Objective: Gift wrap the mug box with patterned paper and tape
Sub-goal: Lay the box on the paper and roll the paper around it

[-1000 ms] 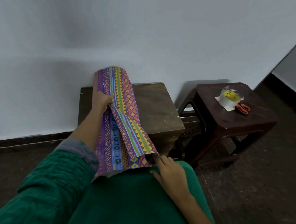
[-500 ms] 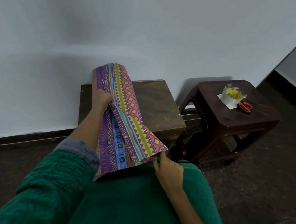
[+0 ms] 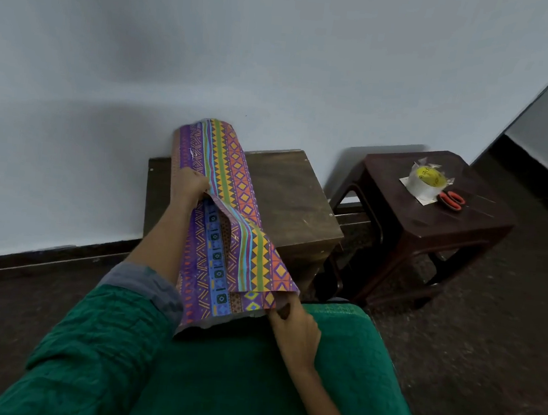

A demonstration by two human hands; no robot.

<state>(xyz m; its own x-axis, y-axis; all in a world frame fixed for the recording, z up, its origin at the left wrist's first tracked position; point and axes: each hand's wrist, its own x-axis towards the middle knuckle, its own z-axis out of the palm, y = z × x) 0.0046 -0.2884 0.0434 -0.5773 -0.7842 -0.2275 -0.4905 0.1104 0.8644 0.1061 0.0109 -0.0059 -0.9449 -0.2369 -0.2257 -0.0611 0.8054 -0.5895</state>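
The left hand (image 3: 190, 184) grips the far part of the patterned paper (image 3: 230, 233) over the wooden worktop (image 3: 290, 195), its fingers curled round the sheet, while the right hand (image 3: 294, 326) pinches the near corner above the lap. The mug box is not visible; whether it lies under the curled sheet cannot be told. Uneven pull between the two grips could crease or tear the paper, and the tape roll (image 3: 425, 181) and scissors (image 3: 450, 200) sit well apart on the dark stool (image 3: 431, 229), so reaching for them may let the sheet spring loose.
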